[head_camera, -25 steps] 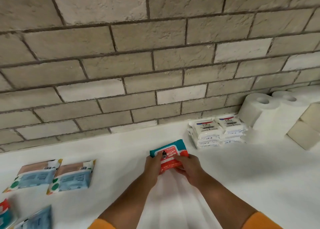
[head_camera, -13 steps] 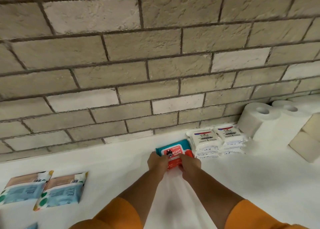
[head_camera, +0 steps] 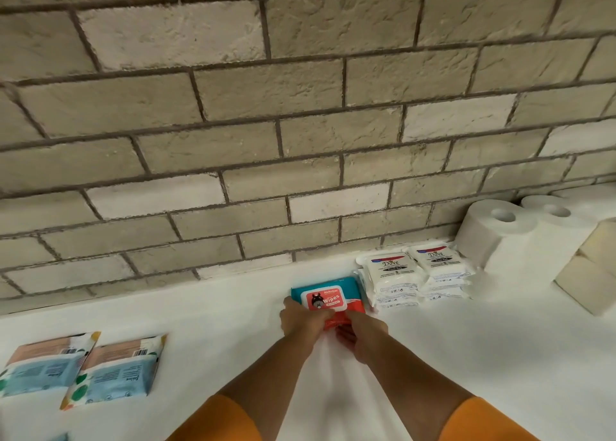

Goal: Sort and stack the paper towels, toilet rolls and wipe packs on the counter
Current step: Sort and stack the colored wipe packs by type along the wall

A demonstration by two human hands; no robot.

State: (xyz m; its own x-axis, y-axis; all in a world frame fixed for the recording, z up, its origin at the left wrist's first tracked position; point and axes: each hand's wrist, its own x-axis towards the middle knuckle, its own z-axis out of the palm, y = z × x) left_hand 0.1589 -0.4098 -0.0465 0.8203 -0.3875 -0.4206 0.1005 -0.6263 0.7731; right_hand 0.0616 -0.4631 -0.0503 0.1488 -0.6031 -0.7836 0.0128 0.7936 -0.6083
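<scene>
A teal and red wipe pack (head_camera: 328,296) lies flat on the white counter (head_camera: 466,357), close to the brick wall and right beside two short stacks of white Dove wipe packs (head_camera: 415,274). My left hand (head_camera: 301,317) grips its near left edge, and my right hand (head_camera: 361,335) holds its near right corner. White toilet rolls (head_camera: 500,230) stand upright further right. Two flat blue and tan wipe packs (head_camera: 80,369) rest at the left.
The grey brick wall (head_camera: 300,107) runs along the back of the counter. Cream folded paper towel blocks (head_camera: 591,270) lean at the far right edge, in front of the rolls.
Both hands have carried the teal and red pack away from me and to the right, down onto the counter beside the white Dove stacks.
</scene>
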